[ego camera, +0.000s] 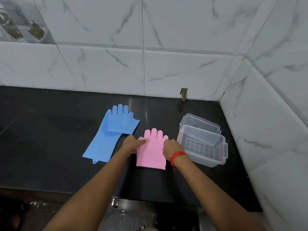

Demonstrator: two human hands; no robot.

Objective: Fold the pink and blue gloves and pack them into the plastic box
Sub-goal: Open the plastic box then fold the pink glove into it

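Note:
The pink glove (152, 152) lies flat on the black counter, fingers pointing to the wall. It looks short, as if doubled over. My left hand (133, 144) grips its left edge near the thumb. My right hand (171, 149) presses on its right edge; a red thread is tied round that wrist. To the left lie the blue gloves (108, 135), one long and flat, a second shorter one folded on top near the fingers. The clear plastic box (202, 147) stands open at the right, with nothing in it.
The box's clear lid (201, 122) lies behind the box. The black counter (50, 139) ends in a front edge near me. White tiled walls close off the back and the right side. A small broken notch (183, 94) sits at the wall's foot.

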